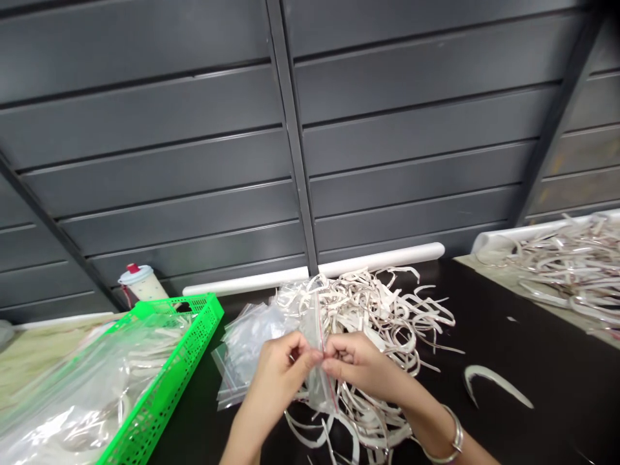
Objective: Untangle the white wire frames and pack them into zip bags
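Observation:
Both hands meet at a clear zip bag (320, 387) with a red line along its seal edge. My left hand (285, 365) pinches that edge with thumb and forefinger. Close against it, my right hand (356, 363) pinches the same edge from the other side. Whether anything is inside the bag I cannot tell. Behind and below the hands lies a tangled heap of white curved strips (368, 303) with brownish edges. A stack of flat clear zip bags (254, 339) lies just left of the heap.
A green plastic basket (167, 387) at the left holds a large clear bag (111, 374) with pale strips in it. Behind it stands a cup with a red cap (141, 279). One loose strip (498, 381) lies right on the black table (484, 310); another heap (576, 265) sits farther right.

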Demonstrator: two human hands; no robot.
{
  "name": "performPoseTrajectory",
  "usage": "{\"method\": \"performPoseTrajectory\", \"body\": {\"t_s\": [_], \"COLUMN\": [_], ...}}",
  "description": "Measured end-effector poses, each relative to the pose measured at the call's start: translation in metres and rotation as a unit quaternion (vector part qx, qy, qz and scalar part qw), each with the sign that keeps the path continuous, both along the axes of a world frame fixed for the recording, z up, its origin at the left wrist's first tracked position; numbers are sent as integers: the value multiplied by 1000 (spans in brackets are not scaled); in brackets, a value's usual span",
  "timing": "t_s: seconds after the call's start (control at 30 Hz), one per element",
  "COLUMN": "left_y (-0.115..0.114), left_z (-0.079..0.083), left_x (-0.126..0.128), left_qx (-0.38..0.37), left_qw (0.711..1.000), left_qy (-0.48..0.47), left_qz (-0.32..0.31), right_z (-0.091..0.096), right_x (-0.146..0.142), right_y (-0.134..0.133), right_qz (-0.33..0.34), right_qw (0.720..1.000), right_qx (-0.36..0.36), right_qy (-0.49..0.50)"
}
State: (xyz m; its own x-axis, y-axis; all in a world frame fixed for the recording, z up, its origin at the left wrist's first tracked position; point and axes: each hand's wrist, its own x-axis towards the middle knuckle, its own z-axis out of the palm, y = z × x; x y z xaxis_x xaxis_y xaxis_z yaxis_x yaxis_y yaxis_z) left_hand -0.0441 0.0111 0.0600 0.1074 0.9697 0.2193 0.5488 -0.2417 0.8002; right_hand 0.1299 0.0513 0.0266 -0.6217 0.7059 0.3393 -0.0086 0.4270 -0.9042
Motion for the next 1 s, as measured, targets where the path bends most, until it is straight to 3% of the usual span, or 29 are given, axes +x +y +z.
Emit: {"method": "performPoseTrajectory", "body": {"t_s": [0.13, 0.4, 0.57, 0.67, 0.77, 0.87, 1.0], "left_y": [-1, 3, -2, -2, -1, -3, -11], "left_z": [-7, -8, -6, -6, -5, 0, 5], "left_x": [10, 6, 7, 9, 10, 7, 1], "left_qx": [-22, -67, -99, -73, -9, 69, 162], "left_qw": [999, 993, 987, 991, 999, 997, 980], "left_qy": [2, -57, -69, -50, -18, 17, 47], "left_qz": [-45, -81, -105, -98, -50, 28, 108], "right_z": [0, 1, 3, 4, 3, 4, 4], "right_x": [-4, -5, -4, -4, -3, 2, 9], "right_y": [-4, -5, -6, -8, -7, -2, 7], "right_qz": [-1, 47, 90, 98, 84, 16, -185], "right_qw": [999, 999, 993, 990, 990, 993, 980], "right_qx": [47, 24, -43, -70, -95, -98, 59], "right_qy": [-14, 15, 55, 71, 69, 64, 31]}}
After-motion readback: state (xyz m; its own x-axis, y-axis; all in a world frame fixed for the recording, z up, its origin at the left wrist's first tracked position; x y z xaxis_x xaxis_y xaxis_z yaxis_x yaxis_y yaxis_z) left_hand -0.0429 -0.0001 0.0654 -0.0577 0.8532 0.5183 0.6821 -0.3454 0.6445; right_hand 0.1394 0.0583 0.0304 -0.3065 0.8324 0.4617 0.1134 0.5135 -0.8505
